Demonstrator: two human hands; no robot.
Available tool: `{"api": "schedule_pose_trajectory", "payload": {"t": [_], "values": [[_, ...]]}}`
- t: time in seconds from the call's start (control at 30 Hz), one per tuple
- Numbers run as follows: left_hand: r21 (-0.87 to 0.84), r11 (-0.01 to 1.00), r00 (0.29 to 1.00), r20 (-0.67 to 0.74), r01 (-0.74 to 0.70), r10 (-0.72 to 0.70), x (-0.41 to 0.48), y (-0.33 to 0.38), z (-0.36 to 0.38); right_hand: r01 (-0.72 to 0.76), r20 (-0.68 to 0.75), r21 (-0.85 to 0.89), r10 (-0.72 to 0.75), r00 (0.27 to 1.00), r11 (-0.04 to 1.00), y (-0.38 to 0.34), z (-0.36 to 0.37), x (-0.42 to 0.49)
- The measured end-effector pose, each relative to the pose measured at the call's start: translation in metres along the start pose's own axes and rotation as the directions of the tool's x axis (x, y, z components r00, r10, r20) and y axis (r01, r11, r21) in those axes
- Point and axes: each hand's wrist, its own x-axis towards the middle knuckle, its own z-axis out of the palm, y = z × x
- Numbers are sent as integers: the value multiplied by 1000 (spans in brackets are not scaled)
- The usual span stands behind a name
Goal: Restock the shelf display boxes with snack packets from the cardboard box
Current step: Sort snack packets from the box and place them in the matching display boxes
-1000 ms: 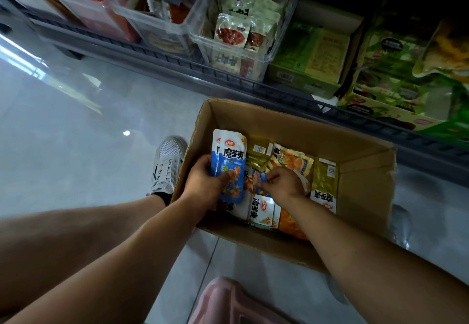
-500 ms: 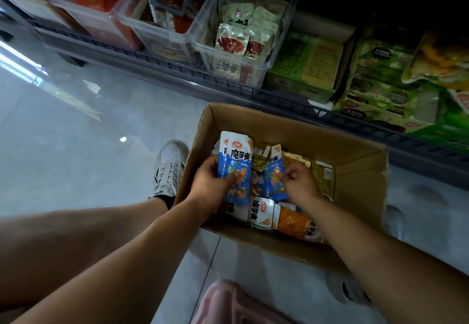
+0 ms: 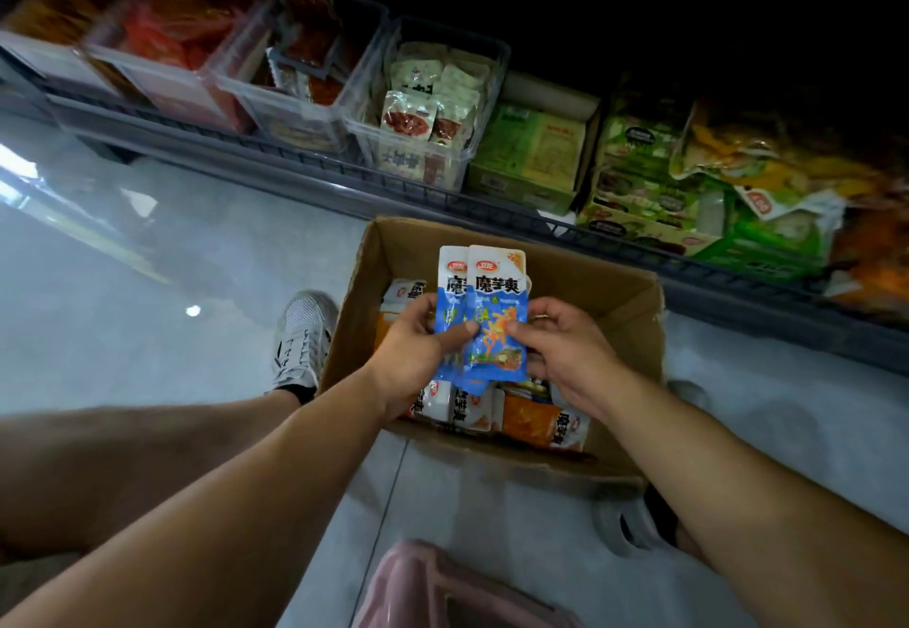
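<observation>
Fingers point(image 3: 455, 334) of the left hand point(image 3: 410, 357) curl round fanned blue snack packets point(image 3: 497, 312), thumb pressed on the front; the right hand point(image 3: 565, 357) pinches the front packet's edge. Both hold them upright above the open cardboard box point(image 3: 629, 302), over orange and white packets point(image 3: 531, 423) lying inside. Beyond the box a wire rail point(image 3: 344, 179) fronts the low shelf's clear bins point(image 3: 415, 167) and green display box point(image 3: 536, 150). A white sneaker point(image 3: 302, 337) stands just left of the box.
</observation>
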Motion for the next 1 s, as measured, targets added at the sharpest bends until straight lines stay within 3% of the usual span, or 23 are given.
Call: {"api": "schedule_pose_trajectory", "payload": {"t": [0.1, 0.23, 0.33, 0.47, 0.57, 0.77, 0.87, 1.0], "values": [[-41, 999, 999, 30, -14, 16, -7, 6, -2, 55, 15, -111, -54, 998, 992, -9, 5, -8], [-32, 997, 997, -37, -67, 66, -15, 17, -4, 115, 55, -191, -106, 993, 975, -22, 6, -9], [-16, 994, 989, -99, -109, 107, -19, 29, -15, 62, -44, -194, -72, 996, 979, -22, -11, 1], [15, 990, 977, -156, -144, 144, -22, 36, -36, -70, -111, -493, 17, 994, 867, 8, -40, 24], [13, 985, 959, -227, -172, 171, -21, 38, -47, -118, -51, -651, 111, 992, 750, 42, -52, 44], [6, 979, 925, -325, -205, 195, -17, 39, -53, -30, 143, -767, 216, 966, 641, 78, -40, 59], [19, 979, 924, -327, -202, 197, -16, 38, -53, 38, 172, -818, 181, 968, 574, 83, -36, 63], [14, 983, 927, -329, -184, 179, -16, 39, -50, 92, 218, -818, 158, 963, 568, 83, -41, 68]]}}
